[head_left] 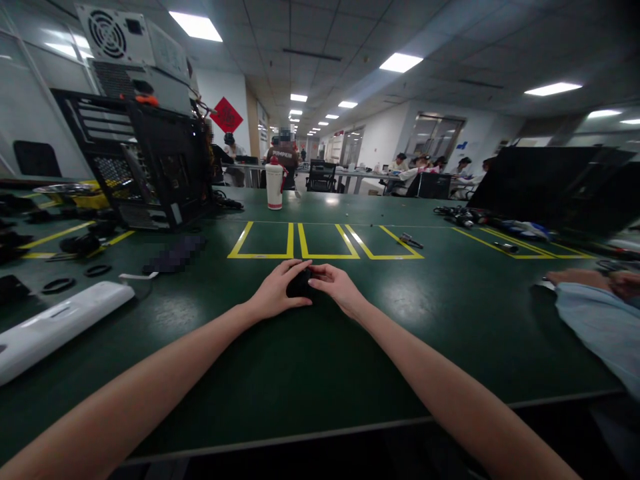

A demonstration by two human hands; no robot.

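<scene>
Head view, left grip: the left grip [283, 288] is curved around the left side of a small black object, its fingers laid over the far side and its thumb set along the near side; the space between them is filled by the object.
Head view, right grip: the right grip [337, 287] is brought in from the opposite side, thumb and fingertips drawn close together at the object's right edge, which seems to be pinched there.
Black object: the black object [299, 285] is held between the two grips, low over the table [320, 380]; whether the table is touched by it cannot be told, and its shape is largely hidden by the fingers.
Handling: it is judged to be light and stiff, since it is managed with fingers alone; slipperiness and fragility cannot be read from so dark a surface.
Place of hold: its two opposite sides are judged best for holding, with the left side steadied and the right edge left to the fingertips.
Beyond the grips: yellow tape outlines [265, 257] are seen just past the fingertips, with a white cup [275, 187] farther off and a small metal part [411, 241] to the right.
Left of the grips: a white device [60, 327] and black rings [59, 286] are found.
Right of the grips: a co-worker's sleeve [595, 320] is seen, well apart.
</scene>
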